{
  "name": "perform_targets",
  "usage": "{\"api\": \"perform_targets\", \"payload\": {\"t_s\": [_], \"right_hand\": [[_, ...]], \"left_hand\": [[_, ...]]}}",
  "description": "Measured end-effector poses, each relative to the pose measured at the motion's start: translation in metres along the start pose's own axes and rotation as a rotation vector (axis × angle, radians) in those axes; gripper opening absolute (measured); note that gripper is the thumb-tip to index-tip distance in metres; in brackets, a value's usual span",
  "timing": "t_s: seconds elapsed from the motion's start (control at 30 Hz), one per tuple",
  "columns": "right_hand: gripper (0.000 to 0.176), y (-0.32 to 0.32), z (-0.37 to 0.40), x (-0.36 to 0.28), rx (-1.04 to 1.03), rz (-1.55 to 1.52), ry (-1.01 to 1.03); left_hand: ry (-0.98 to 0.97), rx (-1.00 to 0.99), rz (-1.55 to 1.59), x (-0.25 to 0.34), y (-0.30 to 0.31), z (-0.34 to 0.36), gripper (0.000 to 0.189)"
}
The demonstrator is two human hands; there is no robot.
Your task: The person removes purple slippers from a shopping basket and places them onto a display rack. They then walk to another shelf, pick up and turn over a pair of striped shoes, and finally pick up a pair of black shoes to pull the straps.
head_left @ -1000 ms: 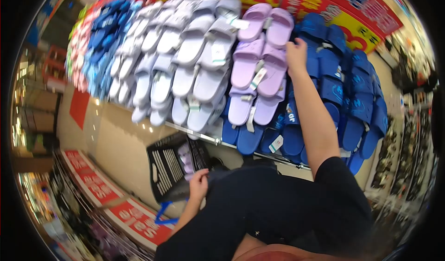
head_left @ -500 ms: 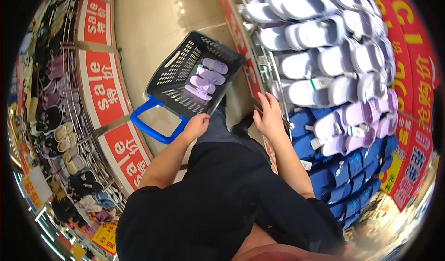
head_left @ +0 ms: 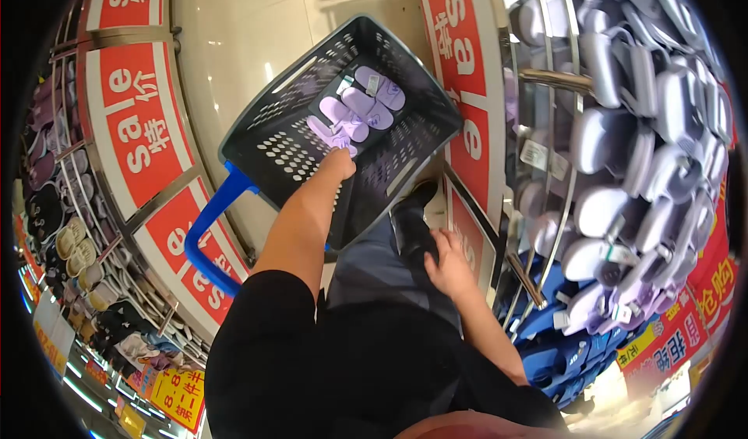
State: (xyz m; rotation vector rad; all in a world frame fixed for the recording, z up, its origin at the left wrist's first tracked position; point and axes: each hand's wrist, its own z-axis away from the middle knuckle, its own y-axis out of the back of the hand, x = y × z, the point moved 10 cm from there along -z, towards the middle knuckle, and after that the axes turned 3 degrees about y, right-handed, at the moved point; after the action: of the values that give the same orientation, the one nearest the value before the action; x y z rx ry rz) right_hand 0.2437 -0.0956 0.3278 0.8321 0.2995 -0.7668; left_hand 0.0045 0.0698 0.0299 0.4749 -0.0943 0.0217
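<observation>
Several lilac slippers (head_left: 341, 116) with a tag among them lie inside a black perforated shopping basket (head_left: 362, 34) with a blue handle (head_left: 204, 236). My left hand (head_left: 340, 164) is down in the basket, its fingers curled at the nearest lilac slipper (head_left: 330, 133); the fingertips are partly hidden. My right hand (head_left: 450, 264) hangs beside my leg and dark shoe, fingers somewhat apart and nothing in them. It is near the lower right rack but apart from the slippers there.
A wire rack (head_left: 557, 73) on the right carries white, lilac and blue slippers. Red sale signs (head_left: 460, 42) line the shelf bases on both sides of the tiled aisle. More shoes (head_left: 74, 240) fill the left shelves.
My left hand has moved from the basket's near edge into it, down to the slippers. The basket appears larger and closer. My right hand has drawn back from the rack toward my leg.
</observation>
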Motion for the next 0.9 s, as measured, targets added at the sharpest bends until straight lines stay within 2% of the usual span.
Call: {"api": "perform_targets", "payload": {"t_s": [0.1, 0.13, 0.2, 0.27, 0.37, 0.4, 0.47, 0.57, 0.6, 0.7, 0.73, 0.8, 0.83, 0.87, 0.9], "right_hand": [[0.051, -0.019, -0.004, 0.016, -0.132, 0.08, -0.163], [0.051, -0.027, -0.01, 0.026, -0.125, 0.085, -0.144], [0.051, -0.045, -0.005, 0.045, -0.128, 0.086, -0.133], [0.049, -0.054, -0.011, 0.052, -0.181, -0.003, -0.146], [0.05, -0.073, -0.012, 0.07, -0.203, -0.044, -0.184], [0.05, -0.076, -0.014, 0.073, -0.221, -0.043, -0.194], [0.05, -0.08, -0.016, 0.072, -0.253, -0.047, -0.199], [0.049, -0.085, -0.012, 0.073, -0.271, -0.096, -0.232], [0.049, -0.082, -0.013, 0.07, -0.237, -0.083, -0.194], [0.047, -0.075, -0.006, 0.058, -0.191, -0.077, -0.137], [0.048, -0.071, -0.003, 0.052, -0.207, -0.09, -0.148], [0.048, -0.064, 0.008, 0.039, -0.221, -0.118, -0.134], [0.048, -0.063, 0.013, 0.032, -0.216, -0.13, -0.109], [0.048, -0.061, 0.02, 0.026, -0.212, -0.142, -0.083], [0.047, -0.056, 0.026, 0.016, -0.194, -0.137, -0.024]], "left_hand": [[-0.009, 0.052, -0.003, -0.005, -0.002, -0.04, 0.042], [0.036, 0.048, 0.038, -0.014, -0.014, -0.063, 0.043], [-0.033, -0.15, -0.136, -0.021, -0.053, -0.117, 0.048], [0.007, -0.194, -0.102, -0.043, -0.095, -0.172, 0.056], [0.011, -0.098, -0.13, -0.041, -0.086, -0.171, 0.058], [-0.029, -0.104, -0.18, -0.05, -0.106, -0.187, 0.055], [-0.072, -0.105, -0.243, -0.053, -0.111, -0.193, 0.059], [0.034, -0.295, -0.009, -0.045, -0.081, -0.154, 0.051], [0.074, -0.287, 0.208, -0.047, -0.08, -0.145, 0.038], [-0.056, -0.017, 0.259, -0.048, -0.084, -0.149, 0.025], [0.062, 0.002, 0.217, -0.05, -0.073, -0.13, 0.027], [0.175, 0.304, 0.241, -0.039, -0.032, -0.078, 0.036], [0.215, 0.23, 0.238, -0.034, -0.025, -0.057, 0.045], [0.195, 0.08, 0.235, -0.024, -0.02, -0.038, 0.046], [0.203, 0.095, 0.264, -0.018, -0.009, -0.015, 0.046]]}}
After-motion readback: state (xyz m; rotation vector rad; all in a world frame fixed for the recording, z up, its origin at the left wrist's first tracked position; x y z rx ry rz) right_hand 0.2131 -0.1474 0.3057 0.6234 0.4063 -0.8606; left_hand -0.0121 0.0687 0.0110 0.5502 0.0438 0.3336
